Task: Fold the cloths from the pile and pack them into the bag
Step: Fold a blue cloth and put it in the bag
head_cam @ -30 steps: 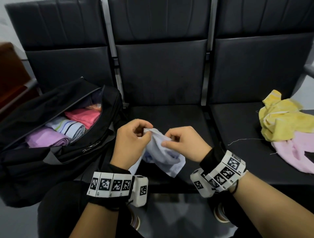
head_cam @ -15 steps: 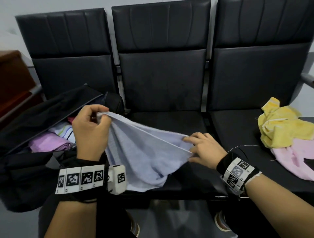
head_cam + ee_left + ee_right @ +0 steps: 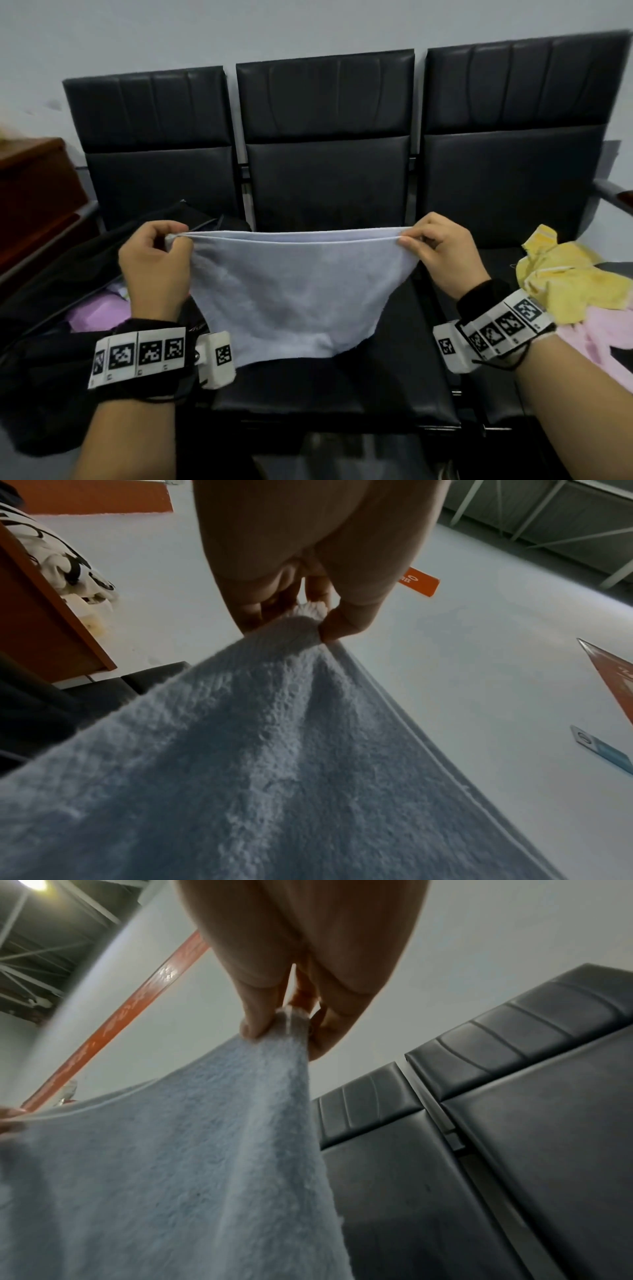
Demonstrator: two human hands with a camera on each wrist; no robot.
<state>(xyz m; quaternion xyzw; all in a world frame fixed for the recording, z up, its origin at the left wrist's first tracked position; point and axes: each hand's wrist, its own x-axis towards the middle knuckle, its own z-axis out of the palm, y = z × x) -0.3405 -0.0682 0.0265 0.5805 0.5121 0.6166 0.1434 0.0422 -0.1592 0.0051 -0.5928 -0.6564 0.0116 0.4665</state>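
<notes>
A pale blue cloth (image 3: 291, 291) hangs doubled over and stretched flat in the air above the middle seat. My left hand (image 3: 171, 238) pinches its top left corner (image 3: 308, 615), and my right hand (image 3: 407, 236) pinches the top right corner (image 3: 291, 1023). The black bag (image 3: 51, 281) lies open on the left seat, mostly hidden behind my left hand, with a folded pink cloth (image 3: 96, 313) showing inside. On the right seat sits the pile: a yellow cloth (image 3: 565, 277) on top of a pink cloth (image 3: 596, 342).
Three black padded seats (image 3: 325, 171) stand in a row against a pale wall. A brown wooden cabinet (image 3: 30, 195) is at the far left. A metal armrest (image 3: 613, 195) juts out at the far right.
The bunched blue cloth has been pulled open. My hands moved apart and upward, and the cloth now hangs taut between them, higher above the seat.
</notes>
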